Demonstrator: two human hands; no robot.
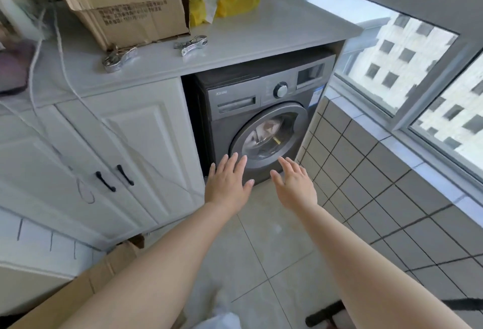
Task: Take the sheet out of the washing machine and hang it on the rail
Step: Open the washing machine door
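Only the head view to go on here. Both arms were stretched out toward the washing machine (264,109), which sat in a niche under the white countertop (261,38). The left hand (230,182) and right hand (294,184) were both flat with fingers straight and spread apart, holding nothing, and looked short of the round door (269,137). Whether a fingertip brushed the door rim, I couldn't tell.

The door was shut. Through the glass you could just make out a pale bundle, presumably the sheet (264,130), sitting in the drum.

My guess on handling: a washed sheet is going to be soft, floppy and heavier than it looks if damp, probably twisted into a lump. I'd open the door first, then grab a big bunched handful with each hand instead of one corner, so it doesn't drag on the tiled floor (261,258). No rail in sight. Two metal clips (192,44) lay on the countertop beside a cardboard box (125,1).
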